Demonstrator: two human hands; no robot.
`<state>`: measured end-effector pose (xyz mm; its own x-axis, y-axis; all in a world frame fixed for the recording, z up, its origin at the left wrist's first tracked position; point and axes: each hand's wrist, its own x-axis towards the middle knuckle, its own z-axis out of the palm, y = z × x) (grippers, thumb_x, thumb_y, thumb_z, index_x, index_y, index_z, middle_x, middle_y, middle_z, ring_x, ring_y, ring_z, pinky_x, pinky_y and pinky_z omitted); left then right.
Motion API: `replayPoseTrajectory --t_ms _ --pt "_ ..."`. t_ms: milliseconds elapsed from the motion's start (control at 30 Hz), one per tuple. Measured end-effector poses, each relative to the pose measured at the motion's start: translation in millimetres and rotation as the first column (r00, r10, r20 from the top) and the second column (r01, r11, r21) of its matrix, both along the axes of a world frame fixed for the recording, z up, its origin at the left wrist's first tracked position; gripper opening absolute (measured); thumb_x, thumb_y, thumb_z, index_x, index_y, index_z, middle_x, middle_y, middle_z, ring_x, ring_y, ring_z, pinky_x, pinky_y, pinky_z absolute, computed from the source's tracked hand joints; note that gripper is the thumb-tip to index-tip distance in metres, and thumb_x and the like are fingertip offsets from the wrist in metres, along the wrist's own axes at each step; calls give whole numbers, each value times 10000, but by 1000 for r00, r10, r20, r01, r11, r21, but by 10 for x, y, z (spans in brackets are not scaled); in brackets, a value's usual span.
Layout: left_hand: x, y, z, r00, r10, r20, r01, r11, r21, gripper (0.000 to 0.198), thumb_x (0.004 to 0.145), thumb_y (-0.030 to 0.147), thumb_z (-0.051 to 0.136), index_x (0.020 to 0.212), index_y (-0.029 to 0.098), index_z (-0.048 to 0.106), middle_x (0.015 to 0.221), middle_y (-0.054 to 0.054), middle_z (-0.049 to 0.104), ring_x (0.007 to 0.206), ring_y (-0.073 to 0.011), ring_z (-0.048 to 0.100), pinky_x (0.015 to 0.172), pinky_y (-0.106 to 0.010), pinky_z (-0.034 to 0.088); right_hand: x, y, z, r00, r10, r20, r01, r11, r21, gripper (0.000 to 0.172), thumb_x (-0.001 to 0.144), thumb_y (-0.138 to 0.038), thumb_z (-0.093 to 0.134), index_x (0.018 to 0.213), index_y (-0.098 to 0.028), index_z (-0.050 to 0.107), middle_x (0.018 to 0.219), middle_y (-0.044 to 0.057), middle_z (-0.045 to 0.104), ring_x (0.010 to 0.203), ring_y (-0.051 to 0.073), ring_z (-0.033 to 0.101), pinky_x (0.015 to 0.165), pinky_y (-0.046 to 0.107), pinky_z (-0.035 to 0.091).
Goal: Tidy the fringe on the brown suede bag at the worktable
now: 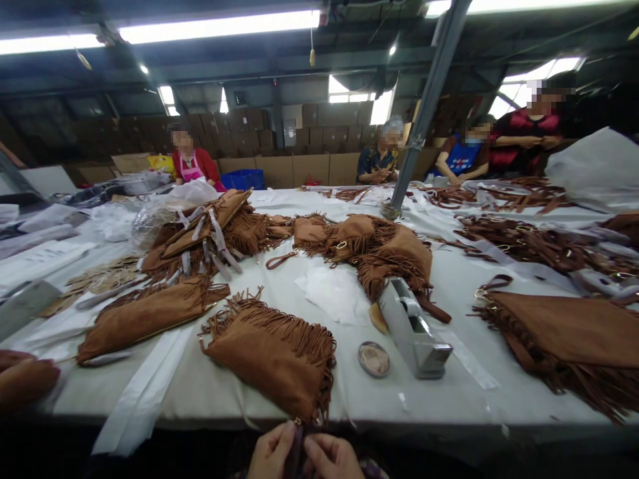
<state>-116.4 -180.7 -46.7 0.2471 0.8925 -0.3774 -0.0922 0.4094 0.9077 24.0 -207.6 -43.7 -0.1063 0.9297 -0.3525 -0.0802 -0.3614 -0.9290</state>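
A brown suede fringed pouch (pixel 269 356) lies at the table's front edge, its fringe pointing away from me. From the gold clasp at its near corner, a dark wrist strap (pixel 296 449) hangs down over the edge between my hands. My left hand (pixel 272 452) pinches this strap from the left, thumb against fingers. On the other side my right hand (pixel 333 457) is closed, its thumb and fingertips pinched at the strap. The strap's lower end is hidden by my hands and the frame's bottom.
A tape dispenser (pixel 417 332) and a small round tin (pixel 374 359) stand right of the pouch. Another fringed pouch (pixel 569 326) lies far right, a third (pixel 144 316) left. Pouches are heaped behind (pixel 200 233). A co-worker's hand (pixel 24 380) shows at left. A metal post (pixel 424 110) rises mid-table.
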Motion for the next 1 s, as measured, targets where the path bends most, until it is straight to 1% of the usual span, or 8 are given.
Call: replayPoseTrajectory --t_ms 100,167,333,500,600,733,867,1000 --pt "-39 46 123 994 -66 -85 71 996 50 492 696 609 543 645 126 623 531 3 578 532 -105 452 521 -229 329 -58 79 -106 995 -38 -94 32 997 -70 616 526 -730 652 632 -122 650 515 -1 551 370 46 360 387 185 241" --pt "-70 75 239 969 -57 -242 88 989 118 453 698 575 563 714 138 681 663 -36 679 643 -156 556 610 -251 409 -85 107 -127 992 -85 -98 75 992 -100 636 470 -741 672 604 -121 632 479 -17 512 369 43 347 390 188 237" --pt "-69 67 374 811 125 -571 113 925 363 325 760 476 526 714 200 691 794 -51 683 793 -190 607 756 -268 437 -118 105 -37 986 -163 -48 160 985 -64 617 490 -742 662 544 -131 596 444 -38 443 389 50 321 394 201 220" --pt "3 40 260 843 142 -519 -7 967 254 370 785 511 463 692 188 616 666 -19 633 681 -169 563 672 -266 421 -110 42 -47 971 -238 16 238 971 4 617 607 -764 558 574 -148 585 427 -31 467 369 63 340 384 210 227" --pt "18 56 234 869 169 -465 -81 976 203 389 781 533 447 659 183 569 618 0 599 643 -157 526 638 -262 407 -105 9 -102 986 -158 51 158 987 -13 653 631 -788 498 591 -142 588 401 -24 476 350 67 371 376 200 235" --pt "10 84 315 849 133 -511 -18 974 224 380 782 526 446 655 191 570 638 5 610 664 -159 540 666 -264 395 -167 51 -104 998 -57 -34 55 997 -50 689 561 -802 543 660 -123 606 435 -24 508 350 64 415 367 178 285" --pt "13 103 393 819 131 -559 15 968 249 383 782 537 441 664 200 580 657 3 621 681 -165 557 681 -267 387 -298 152 -59 981 -142 -134 122 981 -150 635 495 -761 632 581 -136 561 392 -30 492 307 62 404 329 173 283" --pt "-43 93 343 807 168 -566 -26 968 251 450 802 572 369 647 196 561 616 10 576 654 -156 525 664 -261 385 -373 206 20 935 -263 -237 186 934 -305 468 532 -579 714 490 -155 520 335 -42 451 280 57 374 306 169 257"
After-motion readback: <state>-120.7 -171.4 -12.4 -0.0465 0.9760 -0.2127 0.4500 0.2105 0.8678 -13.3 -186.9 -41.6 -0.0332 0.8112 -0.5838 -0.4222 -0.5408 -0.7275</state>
